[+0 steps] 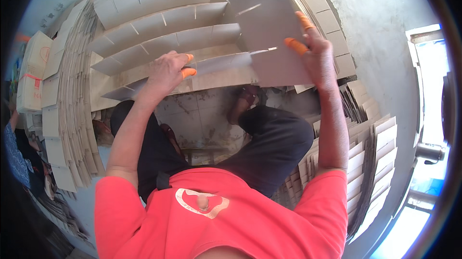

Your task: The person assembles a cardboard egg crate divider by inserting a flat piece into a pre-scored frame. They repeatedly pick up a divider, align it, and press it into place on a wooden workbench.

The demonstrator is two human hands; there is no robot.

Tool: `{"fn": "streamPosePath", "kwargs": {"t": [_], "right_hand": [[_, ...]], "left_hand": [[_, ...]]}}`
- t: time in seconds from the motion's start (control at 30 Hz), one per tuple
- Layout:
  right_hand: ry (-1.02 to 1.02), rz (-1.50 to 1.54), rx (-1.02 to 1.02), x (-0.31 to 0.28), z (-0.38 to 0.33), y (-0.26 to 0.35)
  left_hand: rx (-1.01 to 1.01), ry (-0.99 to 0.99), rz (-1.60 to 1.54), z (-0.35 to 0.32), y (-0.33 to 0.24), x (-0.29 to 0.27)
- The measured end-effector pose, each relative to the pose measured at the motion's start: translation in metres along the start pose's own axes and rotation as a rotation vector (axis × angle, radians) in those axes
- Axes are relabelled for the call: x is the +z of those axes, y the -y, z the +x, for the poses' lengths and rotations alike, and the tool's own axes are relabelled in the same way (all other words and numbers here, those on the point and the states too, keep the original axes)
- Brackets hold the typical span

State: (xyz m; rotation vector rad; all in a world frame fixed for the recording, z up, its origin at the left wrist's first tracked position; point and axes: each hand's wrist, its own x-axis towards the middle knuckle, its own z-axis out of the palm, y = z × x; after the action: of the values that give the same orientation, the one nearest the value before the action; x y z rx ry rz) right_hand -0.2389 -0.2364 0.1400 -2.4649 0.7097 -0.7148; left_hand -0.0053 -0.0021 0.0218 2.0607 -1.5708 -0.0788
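Observation:
My left hand (167, 72), with orange covers on two fingertips, closes on the nearest slotted cardboard strip (224, 63). That strip stands on edge, roughly in line with other upright slotted cardboard strips (159, 44) behind it. My right hand (315, 54), also with orange-tipped fingers, grips the right edge of a slotted grey cardboard sheet (272, 23). This sheet is raised and tilted, running across the right ends of the standing strips. It hides what lies directly behind it.
Tall stacks of cardboard pieces stand at the left (72, 95) and lower right (356, 163). More cardboard (332, 28) leans by the right wall. A pale carton (33, 71) sits at far left, near another person's patterned clothing (17, 151). My knees flank the tiled floor (192, 122).

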Motion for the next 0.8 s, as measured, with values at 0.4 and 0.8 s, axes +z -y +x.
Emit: {"fn": "streamPosePath", "kwargs": {"t": [0.4,0.8], "right_hand": [[0.193,0.11,0.015,0.035,0.016,0.027],[0.194,0.037,-0.08,0.04,0.024,0.022]], "left_hand": [[-0.029,-0.058,-0.075,0.002,0.005,0.014],[-0.023,-0.068,-0.133,0.002,0.005,0.015]]}}
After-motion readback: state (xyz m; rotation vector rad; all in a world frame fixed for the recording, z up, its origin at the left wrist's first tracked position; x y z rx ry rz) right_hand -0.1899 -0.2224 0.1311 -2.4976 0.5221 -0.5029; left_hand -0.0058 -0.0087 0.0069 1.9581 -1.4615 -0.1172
